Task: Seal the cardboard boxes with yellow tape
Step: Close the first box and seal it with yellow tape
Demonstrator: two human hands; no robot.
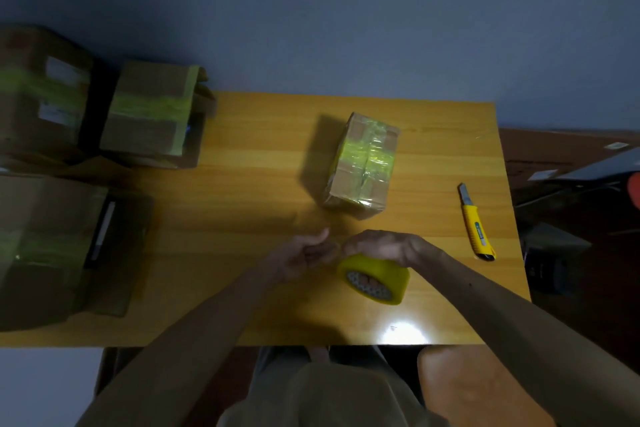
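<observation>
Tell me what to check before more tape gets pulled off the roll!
1. Grip on the round yellow tape roll by the right hand: ok.
2. Tape's loose end in the left hand: cannot tell; its fingers curl beside the roll, and the picture is too dim.
3. Reach to the small brown cardboard box, just ahead of the hands: ok; yellow tape already crosses it.
4. Reach to the yellow-handled utility knife, lying free on the wooden table right of the hands: ok.
5. Knife blade tucked in: not ok, a grey tip sticks out.
</observation>
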